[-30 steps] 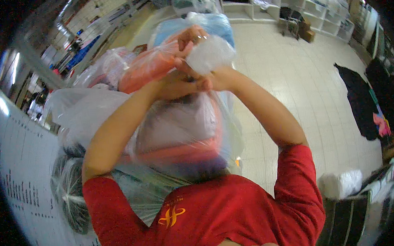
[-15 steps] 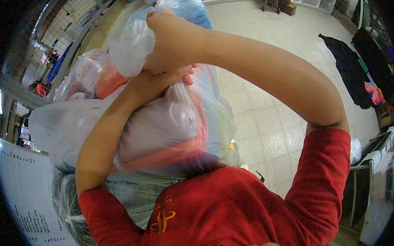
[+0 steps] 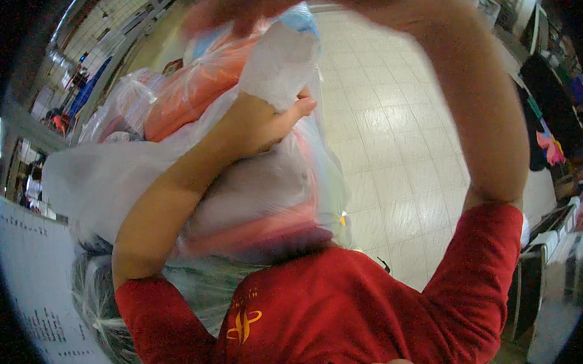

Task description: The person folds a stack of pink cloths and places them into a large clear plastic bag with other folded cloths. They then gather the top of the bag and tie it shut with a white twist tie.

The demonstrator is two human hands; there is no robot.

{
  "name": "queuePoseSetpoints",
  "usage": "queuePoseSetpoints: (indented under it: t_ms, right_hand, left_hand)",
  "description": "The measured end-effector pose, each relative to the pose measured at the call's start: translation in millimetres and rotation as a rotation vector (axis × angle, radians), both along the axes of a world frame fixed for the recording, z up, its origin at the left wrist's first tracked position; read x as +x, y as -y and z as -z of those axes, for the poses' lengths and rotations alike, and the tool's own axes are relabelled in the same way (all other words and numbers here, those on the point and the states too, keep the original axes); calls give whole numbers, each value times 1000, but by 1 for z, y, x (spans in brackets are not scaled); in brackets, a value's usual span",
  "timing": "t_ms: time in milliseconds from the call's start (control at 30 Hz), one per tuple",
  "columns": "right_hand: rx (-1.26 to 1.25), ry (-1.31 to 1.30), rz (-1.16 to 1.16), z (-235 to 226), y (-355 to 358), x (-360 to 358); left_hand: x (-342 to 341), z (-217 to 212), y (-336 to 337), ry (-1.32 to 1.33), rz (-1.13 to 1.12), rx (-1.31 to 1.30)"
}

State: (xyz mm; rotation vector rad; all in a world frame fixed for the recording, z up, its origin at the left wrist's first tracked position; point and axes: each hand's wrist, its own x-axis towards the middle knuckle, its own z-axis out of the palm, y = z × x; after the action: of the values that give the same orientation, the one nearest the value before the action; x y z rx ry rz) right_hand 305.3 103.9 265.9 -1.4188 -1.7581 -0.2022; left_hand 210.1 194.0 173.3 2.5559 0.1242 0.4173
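Observation:
A large clear plastic bag (image 3: 255, 184) lies before me, with folded pink, dark purple and pale cloth showing through. My left hand (image 3: 265, 121) is closed round its gathered neck, the thumb pointing right. Above that grip the loose bag top (image 3: 280, 57) stands up, whitish and crumpled. Across the top edge of the view sweeps my right hand (image 3: 230, 14), apart from the bag's neck; its fingers are smeared by motion and partly cut off.
Beyond lie other filled bags, including one with orange contents (image 3: 197, 85). A dark stuffed bag (image 3: 104, 317) sits low at the left beside a white sheet with writing (image 3: 39, 281). Tiled floor (image 3: 395, 150) stretches to the right, with dark cloth (image 3: 554, 96) at its far side.
My right hand has left the bag's neck and swung up toward the top edge. The left hand keeps its grip, shifted slightly right, and the bag top now leans right.

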Motion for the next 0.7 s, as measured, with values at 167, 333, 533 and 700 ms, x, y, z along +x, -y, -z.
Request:
queuePoseSetpoints:
  t_ms: [167,333,533,700]
  right_hand:
    - [469,619,408,-28,64,-48]
    - [-54,1017,323,1,50,-56]
    - [-632,777,165,-5,47,22]
    - [-680,877,282,-50,56,-11]
  left_hand:
    - [-3,-41,-4,-251,180,-401]
    - [-11,0,-24,50,157,-213]
    - [6,8,-8,198,-50,88]
    - [-4,7,-5,205,-68,40]
